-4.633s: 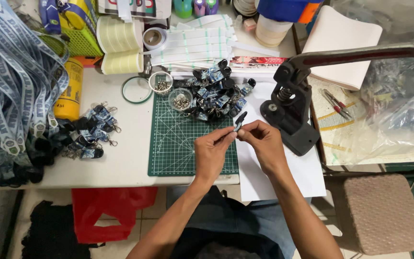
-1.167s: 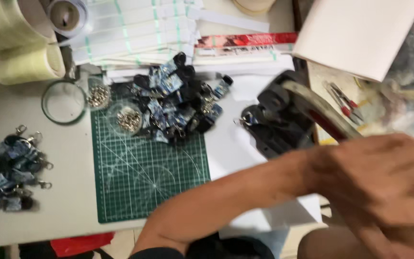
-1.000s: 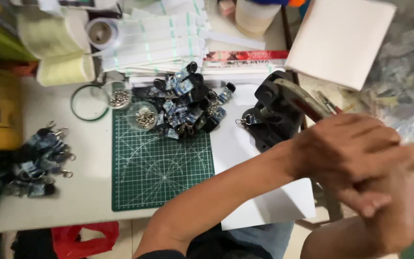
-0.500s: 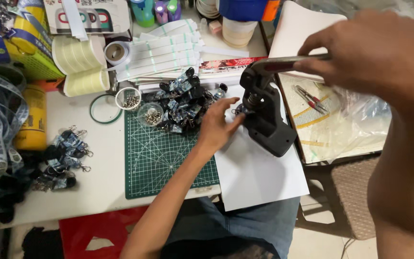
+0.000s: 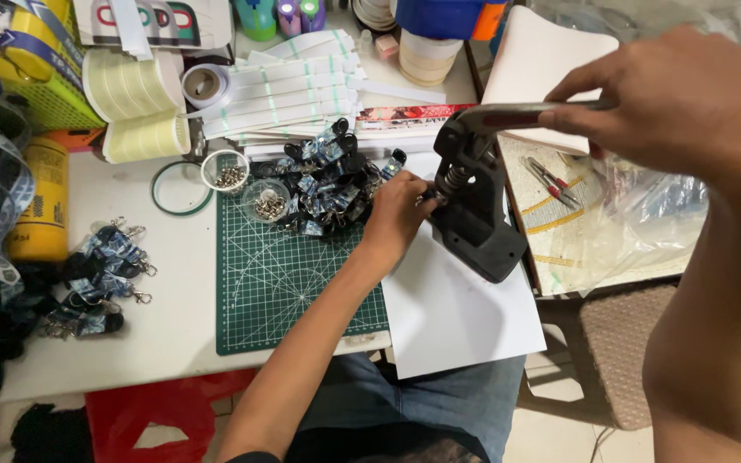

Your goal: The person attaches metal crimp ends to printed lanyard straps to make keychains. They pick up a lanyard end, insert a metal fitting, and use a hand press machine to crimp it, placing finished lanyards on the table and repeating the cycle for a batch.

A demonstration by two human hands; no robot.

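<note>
Since half a second ago little has moved: the right hand was already on the long metal lever of the black hand press, and it stays there, fingers closed around the lever's far end, the bar still up and roughly level. A second ago both hands were down at the near right of the view, so the reach to the press is recent.

The left hand lies just left of the press head, fingertips pinched together on a small piece held into the gap under the plunger. What that piece is cannot be made out; it is hidden between fingers and press.

The press stands on a white sheet of paper on the bench, right of the green cutting mat. On the mat's far edge lies a heap of short blue-and-black strap pieces, with two small clear cups of metal rivets left of it. Finished strap loops with metal clips lie well apart at the left.

Judging from the raised lever, the pressing stroke is not yet made.
</note>
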